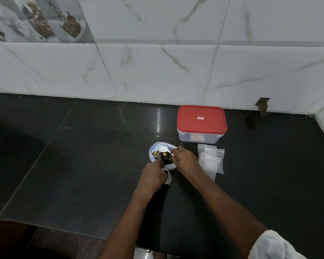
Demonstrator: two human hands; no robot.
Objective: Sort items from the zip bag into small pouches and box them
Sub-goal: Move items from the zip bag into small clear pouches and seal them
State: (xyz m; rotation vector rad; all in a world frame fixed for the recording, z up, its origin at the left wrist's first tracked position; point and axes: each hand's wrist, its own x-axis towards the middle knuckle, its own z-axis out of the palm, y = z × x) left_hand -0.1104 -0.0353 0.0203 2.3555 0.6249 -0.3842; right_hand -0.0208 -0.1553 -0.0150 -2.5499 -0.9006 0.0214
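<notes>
A clear zip bag (158, 149) holding several small dark, yellow and white items lies on the black counter (82, 165). My left hand (152, 176) grips the bag's near end, with a finger at its opening. My right hand (184, 160) pinches the bag's right edge. A few small clear pouches (210, 159) lie flat and overlapping just right of my right hand. Behind them stands a clear plastic box with its red lid (201, 118) on.
A white marble-tiled wall (157, 71) rises behind the counter and turns a corner at the far right. The counter's front edge runs along the lower left. A small hole (262, 105) shows in the wall base right of the box.
</notes>
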